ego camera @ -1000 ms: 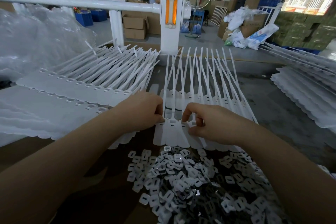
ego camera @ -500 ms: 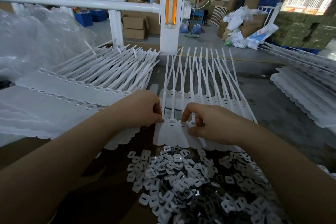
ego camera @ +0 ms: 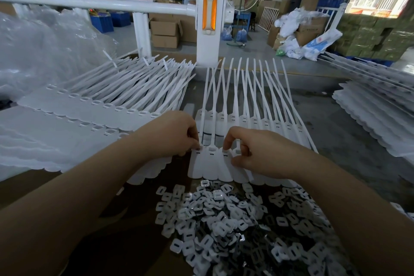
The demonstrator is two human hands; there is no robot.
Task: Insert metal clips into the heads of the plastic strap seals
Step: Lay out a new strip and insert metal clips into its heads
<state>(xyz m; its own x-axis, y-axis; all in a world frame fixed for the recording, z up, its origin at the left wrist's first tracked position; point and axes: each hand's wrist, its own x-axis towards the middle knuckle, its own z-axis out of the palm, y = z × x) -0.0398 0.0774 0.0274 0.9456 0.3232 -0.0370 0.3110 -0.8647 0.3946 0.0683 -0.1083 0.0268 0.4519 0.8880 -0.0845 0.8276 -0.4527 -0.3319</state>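
A row of white plastic strap seals [ego camera: 210,166] lies flat in front of me, heads toward me and straps fanning away. My left hand [ego camera: 172,134] has its fingers curled, fingertips pressing on the head of the leftmost seal. My right hand [ego camera: 253,152] is curled over the heads further right, forefinger tip on one head and thumb below it. Whether either hand holds a clip is hidden by the fingers. A heap of small square metal clips [ego camera: 226,224] with slots lies just below the seals.
A large stack of strap seals [ego camera: 107,105] spreads to the left, another stack [ego camera: 376,114] at the right. A white post with an orange reflector [ego camera: 209,18] and a white rail [ego camera: 94,4] stand behind. Crumpled clear plastic [ego camera: 42,47] lies at the far left.
Both hands stay at the seal heads. The right forefinger has shifted slightly right onto the adjacent head; the left fingertips have pressed lower on the leftmost head.
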